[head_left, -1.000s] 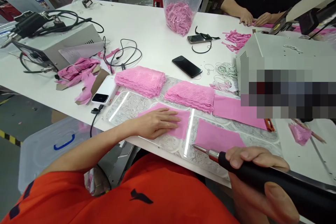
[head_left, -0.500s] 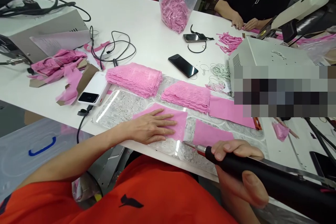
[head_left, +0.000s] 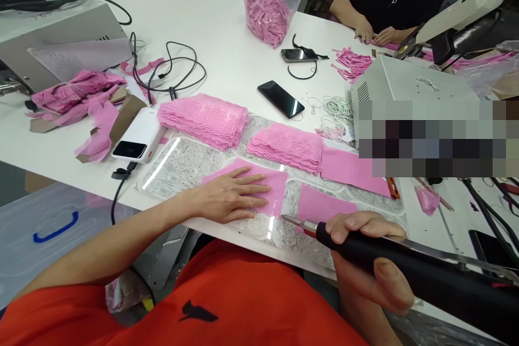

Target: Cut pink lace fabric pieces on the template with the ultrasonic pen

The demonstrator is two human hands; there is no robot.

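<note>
My left hand lies flat with fingers spread on a pink fabric piece, which rests on a patterned mat under clear plastic. My right hand is wrapped around a thick black pen-like tool with a metal lever along its top. Its pointed metal tip is close to the lower right corner of that piece; whether it touches cannot be made out. Right of it lies another pink piece. Two stacks of pink lace-edged fabric, the left stack and the right stack, sit just beyond.
A white power bank with cables stands at the left, near pink scraps and a grey box. Behind are a phone and a bag of pink strips. At right stands another grey box; a co-worker's hands handle pink strips.
The whole view has shifted slightly. The tool tip sits marginally nearer the corner of the pink piece. My left hand stays flat in the same place on the fabric.
</note>
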